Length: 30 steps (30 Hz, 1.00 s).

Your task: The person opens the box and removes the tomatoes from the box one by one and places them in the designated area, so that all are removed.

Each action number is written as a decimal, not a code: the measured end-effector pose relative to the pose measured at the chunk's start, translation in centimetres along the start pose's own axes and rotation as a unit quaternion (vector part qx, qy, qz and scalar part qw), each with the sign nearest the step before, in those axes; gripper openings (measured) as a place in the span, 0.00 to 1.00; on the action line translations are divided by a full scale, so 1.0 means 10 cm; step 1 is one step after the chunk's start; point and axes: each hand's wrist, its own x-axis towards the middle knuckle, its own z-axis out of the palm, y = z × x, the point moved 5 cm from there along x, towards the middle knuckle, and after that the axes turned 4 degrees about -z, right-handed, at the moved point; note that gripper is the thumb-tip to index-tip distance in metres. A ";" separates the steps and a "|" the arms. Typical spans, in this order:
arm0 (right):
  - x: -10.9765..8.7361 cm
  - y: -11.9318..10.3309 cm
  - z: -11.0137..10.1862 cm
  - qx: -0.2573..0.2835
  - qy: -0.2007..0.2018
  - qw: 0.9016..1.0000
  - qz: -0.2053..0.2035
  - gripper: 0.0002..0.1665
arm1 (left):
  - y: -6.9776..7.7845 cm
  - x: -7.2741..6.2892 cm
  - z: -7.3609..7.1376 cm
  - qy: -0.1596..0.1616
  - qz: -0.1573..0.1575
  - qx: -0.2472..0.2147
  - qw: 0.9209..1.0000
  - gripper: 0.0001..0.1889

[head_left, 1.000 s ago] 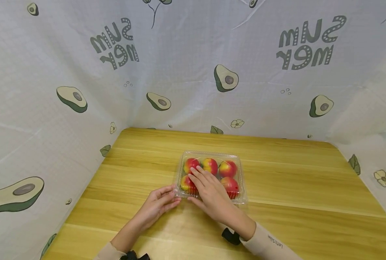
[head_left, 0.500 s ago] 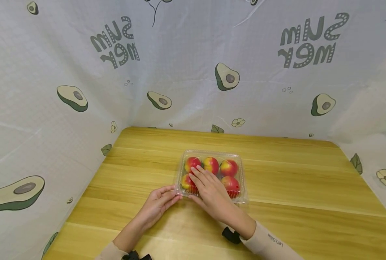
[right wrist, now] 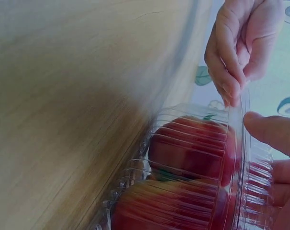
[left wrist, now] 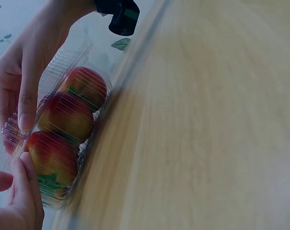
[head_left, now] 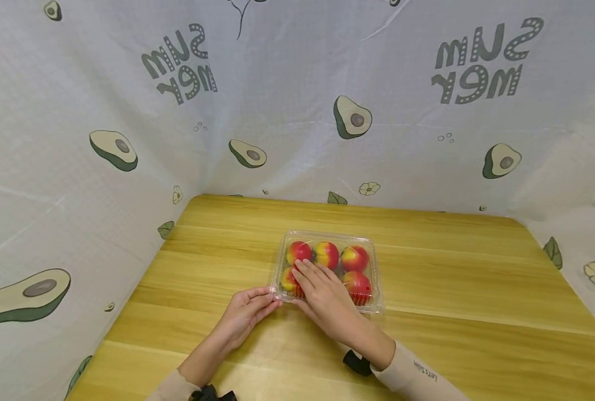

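On the table lies a clear plastic clamshell box, lid down, holding several red-and-yellow fruits. In the right wrist view a fruit shows behind the ribbed side wall, with a bit of green by it. My left hand pinches the near left corner of the rim between thumb and fingers. Across the top of the lid rests my right hand, its fingers extended and its thumb at the near rim. That hand hides part of the front row of fruits.
The wooden table spreads out around the box. White cloth printed with avocados hangs behind the table and along both sides. A black wrist device sits under the right forearm, another by the left wrist.
The head view shifts slightly. My left thumb and fingers draw a little closer together at the box corner, while my right hand stays on the lid.
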 end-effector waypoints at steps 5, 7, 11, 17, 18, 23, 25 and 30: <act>0.00 -0.01 0.00 -0.010 -0.006 1.000 0.000 0.35 | -0.01 0.00 -0.01 0.023 -0.003 -0.012 1.000 0.19; 0.00 -0.01 0.00 -0.011 -0.007 1.000 0.000 0.35 | -0.02 0.00 -0.01 0.030 -0.004 -0.019 0.999 0.18; -0.01 -0.02 0.00 -0.017 -0.008 1.000 -0.003 0.34 | -0.01 -0.01 -0.02 0.037 -0.004 -0.027 0.999 0.18; 0.00 -0.02 0.00 -0.026 -0.012 1.000 -0.004 0.34 | -0.02 0.01 -0.03 0.051 0.002 -0.014 0.999 0.16; 0.00 -0.02 0.00 -0.027 -0.013 1.000 -0.004 0.34 | -0.02 0.01 -0.03 0.053 0.003 -0.010 0.999 0.16; 0.00 -0.02 0.01 -0.030 -0.016 0.999 -0.004 0.34 | -0.01 0.02 -0.02 0.064 0.003 0.003 0.998 0.16; 0.00 -0.03 0.00 -0.033 -0.017 0.999 -0.004 0.34 | -0.01 0.02 -0.02 0.069 0.002 0.007 0.998 0.16; 0.00 -0.05 -0.01 -0.035 -0.013 0.999 -0.004 0.34 | 0.00 0.03 -0.02 0.080 0.006 0.016 0.997 0.14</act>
